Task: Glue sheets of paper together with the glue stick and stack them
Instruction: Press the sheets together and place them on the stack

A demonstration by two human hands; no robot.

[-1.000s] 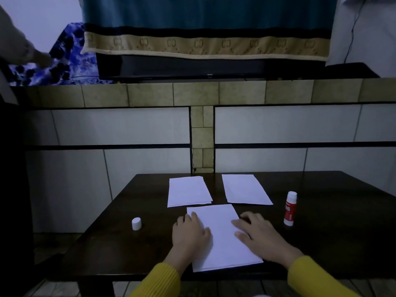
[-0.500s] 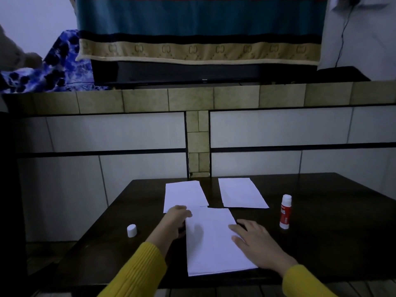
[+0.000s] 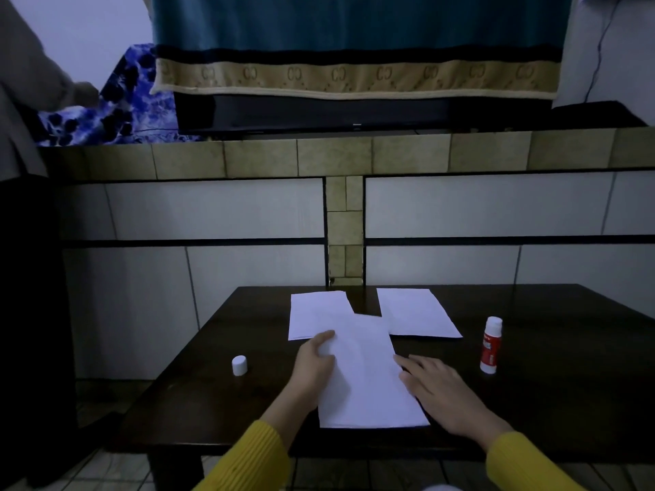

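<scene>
A white paper sheet (image 3: pixel 368 377) lies near the front of the dark table (image 3: pixel 549 402), its far end overlapping the back-left sheet. My left hand (image 3: pixel 315 363) pinches its left edge, thumb on top. My right hand (image 3: pixel 439 391) rests flat beside its right edge, fingers spread, fingertips touching the paper. Two more white sheets lie behind: a left sheet (image 3: pixel 312 313) and a right sheet (image 3: pixel 414 311). A red-and-white glue stick (image 3: pixel 491 345) stands upright and uncapped to the right. Its white cap (image 3: pixel 239 365) stands on the table at the left.
A tiled counter wall (image 3: pixel 340 207) rises just behind the table. A patterned cloth hangs over a dark ledge (image 3: pixel 354 79) above it. Another person's sleeve (image 3: pixel 42 83) shows at the upper left. Tiled floor lies below the table's front edge.
My left hand moved from flat on the sheet to its left edge and took hold of it. The sheet has slid forward and turned slightly. My right hand shifted to the sheet's right edge.
</scene>
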